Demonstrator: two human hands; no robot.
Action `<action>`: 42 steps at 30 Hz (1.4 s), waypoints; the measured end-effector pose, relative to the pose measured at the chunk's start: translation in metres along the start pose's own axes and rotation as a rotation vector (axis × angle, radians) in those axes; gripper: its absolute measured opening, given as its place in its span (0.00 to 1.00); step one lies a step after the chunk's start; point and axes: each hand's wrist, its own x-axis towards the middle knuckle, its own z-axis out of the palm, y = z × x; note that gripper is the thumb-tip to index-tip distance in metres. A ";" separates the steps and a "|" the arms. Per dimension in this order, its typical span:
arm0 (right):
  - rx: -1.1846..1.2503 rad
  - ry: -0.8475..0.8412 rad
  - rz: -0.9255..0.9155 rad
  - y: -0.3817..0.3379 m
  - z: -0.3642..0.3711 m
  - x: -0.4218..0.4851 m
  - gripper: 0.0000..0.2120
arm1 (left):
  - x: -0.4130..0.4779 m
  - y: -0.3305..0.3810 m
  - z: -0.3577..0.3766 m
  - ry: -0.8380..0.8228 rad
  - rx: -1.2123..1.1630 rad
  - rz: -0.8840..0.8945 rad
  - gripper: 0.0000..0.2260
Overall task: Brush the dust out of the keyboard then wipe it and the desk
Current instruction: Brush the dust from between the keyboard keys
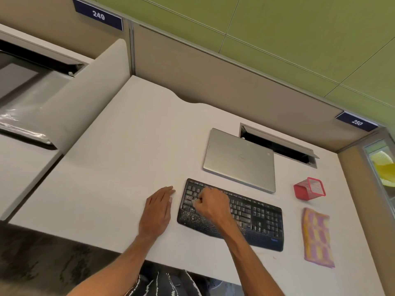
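A white bench (128,146) carries a dusty black keyboard (260,221). The right hand (211,204) curls its fingers over the left keys, pinching a small pale object (195,201) too blurred to name. The left hand (158,208) lies flat, fingers straight, just beside the keyboard's left end.

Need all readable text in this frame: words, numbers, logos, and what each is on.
"249": white digits on the left blue plate, on the partition.
"250": white digits on the right blue plate, on the partition.
Laptop lid: a round logo, too blurred to read.
Keyboard: the key legends and the blue mark at its near right corner are too small to read.
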 end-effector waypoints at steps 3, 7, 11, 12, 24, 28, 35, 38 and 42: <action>0.069 -0.032 -0.092 -0.016 0.006 0.002 0.12 | -0.001 -0.001 0.000 -0.004 -0.002 -0.004 0.17; 0.112 0.001 -0.147 -0.016 -0.003 0.005 0.10 | -0.001 -0.002 -0.001 -0.007 -0.010 0.000 0.17; 0.123 -0.009 -0.225 -0.001 -0.008 0.004 0.10 | 0.000 -0.003 0.000 -0.012 -0.016 -0.003 0.17; 0.110 -0.025 -0.237 0.003 -0.008 0.004 0.11 | 0.000 -0.002 0.000 -0.011 -0.016 -0.004 0.17; -0.003 -0.077 -0.234 0.009 -0.014 0.007 0.10 | 0.000 0.000 -0.001 -0.012 -0.025 -0.016 0.17; -0.025 -0.157 -0.164 0.013 -0.009 0.005 0.09 | 0.000 0.000 -0.002 0.000 -0.030 -0.009 0.17; 0.161 -0.050 -0.017 0.032 -0.012 0.011 0.10 | 0.000 -0.001 0.000 -0.009 -0.017 -0.008 0.17; 0.176 -0.057 -0.017 0.028 -0.002 0.005 0.10 | 0.000 -0.001 0.000 -0.010 -0.016 -0.011 0.18; 0.130 -0.109 0.005 0.025 0.006 -0.001 0.09 | 0.000 -0.001 0.000 -0.003 -0.017 -0.013 0.17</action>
